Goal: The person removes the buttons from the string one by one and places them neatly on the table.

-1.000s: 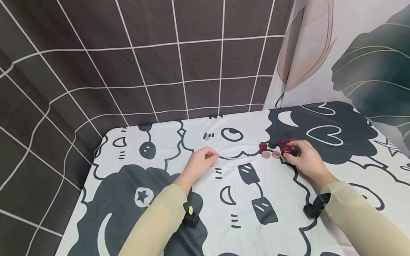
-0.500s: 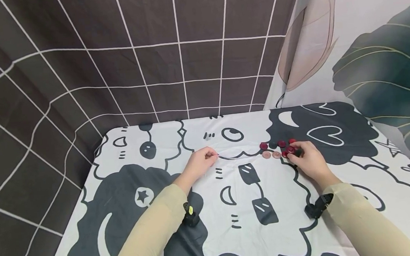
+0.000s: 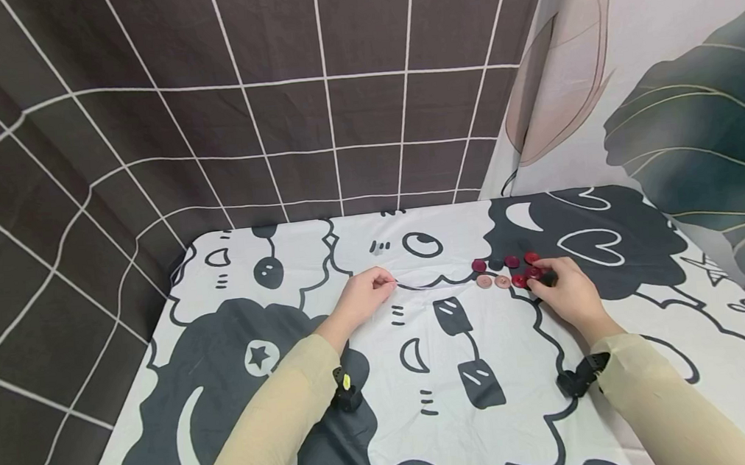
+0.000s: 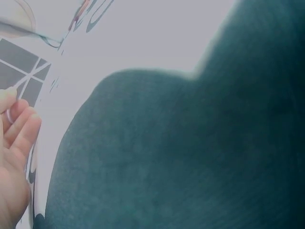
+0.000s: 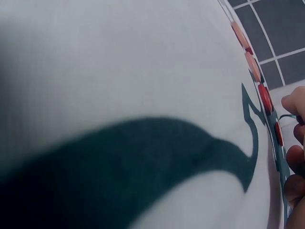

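Observation:
My left hand (image 3: 367, 293) pinches the end of a thin white string (image 3: 420, 287), which runs right across the printed cloth. In the left wrist view a bit of white shows between its thumb and bent fingers (image 4: 19, 126). My right hand (image 3: 570, 290) is at the right end of two short rows of round buttons, its fingertips holding a red button (image 3: 533, 272). Something dark (image 3: 549, 277) sits among its fingers, mostly hidden. Pink buttons (image 3: 484, 281) and another red button (image 3: 519, 281) lie in the front row; dark red ones (image 3: 478, 265) lie behind.
A white and dark grey cartoon-print cloth (image 3: 456, 432) covers the table. Behind stands a dark curtain (image 3: 362, 115) with a white grid. A leaf-print curtain (image 3: 702, 122) hangs at the right. Both wrists wear black cameras (image 3: 578, 377).
My right hand has moved slightly right with the red button, uncovering more of the buttons in the rows. The left hand stays in place with the string.

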Demonstrator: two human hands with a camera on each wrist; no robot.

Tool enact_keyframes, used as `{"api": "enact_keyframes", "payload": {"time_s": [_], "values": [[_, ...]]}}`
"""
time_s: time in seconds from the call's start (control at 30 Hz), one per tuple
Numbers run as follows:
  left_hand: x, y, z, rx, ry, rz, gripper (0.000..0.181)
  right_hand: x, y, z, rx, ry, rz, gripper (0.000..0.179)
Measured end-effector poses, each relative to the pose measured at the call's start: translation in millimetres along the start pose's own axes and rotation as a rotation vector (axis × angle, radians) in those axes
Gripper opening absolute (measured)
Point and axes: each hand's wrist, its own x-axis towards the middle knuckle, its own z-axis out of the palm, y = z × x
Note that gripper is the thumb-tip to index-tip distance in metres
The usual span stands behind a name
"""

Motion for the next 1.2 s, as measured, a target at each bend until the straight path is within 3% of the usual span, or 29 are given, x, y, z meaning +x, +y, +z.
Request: {"api": "enact_keyframes", "payload": {"time_s": [0.63, 1.2], "values": [[1.1, -3.2, 1.4, -0.001, -0.007, -0.006, 0.007, -2.7, 7.6, -0.7, -0.098, -0.02, 0.058, 0.042], [2.5, -4.0, 0.9, -0.008, -0.011, -0.008, 0.006, 1.4, 9.1, -4.7, -0.088, -0.101, 0.075, 0.043]]}}
